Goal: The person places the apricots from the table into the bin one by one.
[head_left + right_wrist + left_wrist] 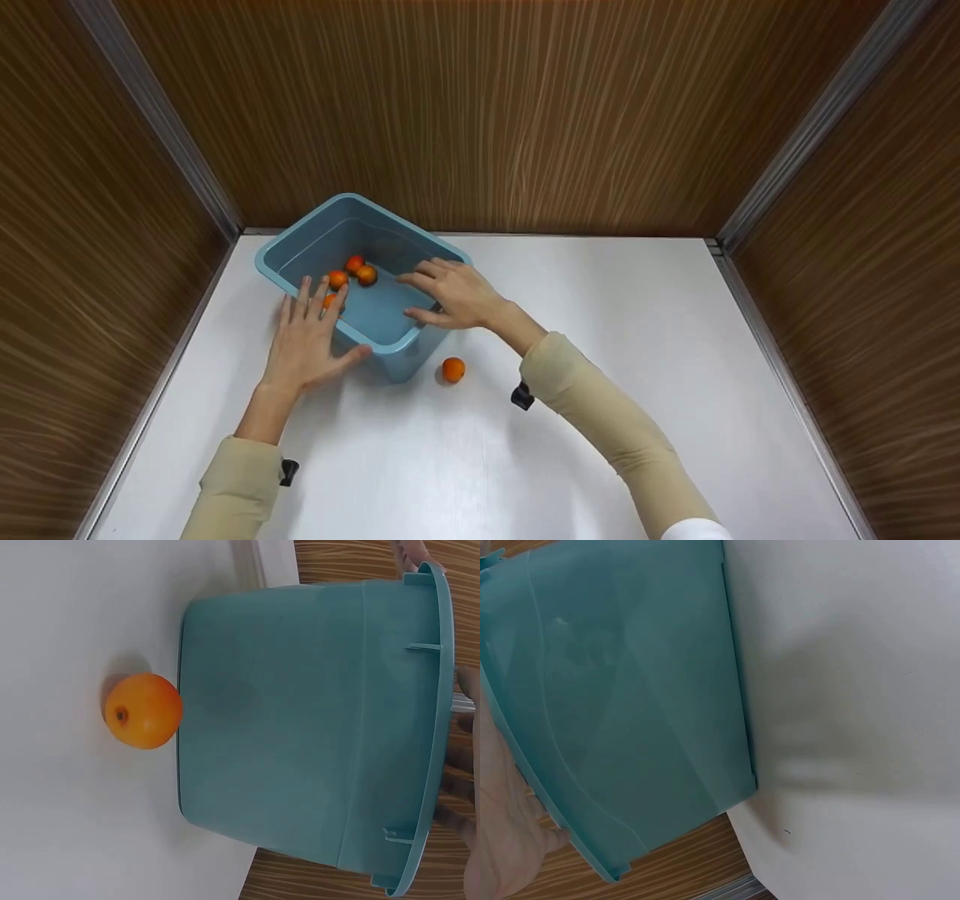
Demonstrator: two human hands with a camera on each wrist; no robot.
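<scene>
Head view: a blue plastic tub (pixel 390 349) stands on the white table (pixel 600 360) near the back left corner. The left hand (pixel 307 341) lies with straight fingers over the tub's near-left rim, thumb against the outer wall. The right hand (pixel 450 294) rests on the near-right rim, fingers extended into the opening. Several oranges (pixel 365 274) lie inside; a single orange (pixel 453 370) sits on the table just beside the tub's near corner.

Left wrist view: the tub's outer wall (pixel 630 705) fills the frame; part of the hand shows at lower left.

Right wrist view: the single orange (pixel 142 710) lies touching or nearly touching the tub (pixel 315 720); fingertips (pixel 457 765) show past the rim.
</scene>
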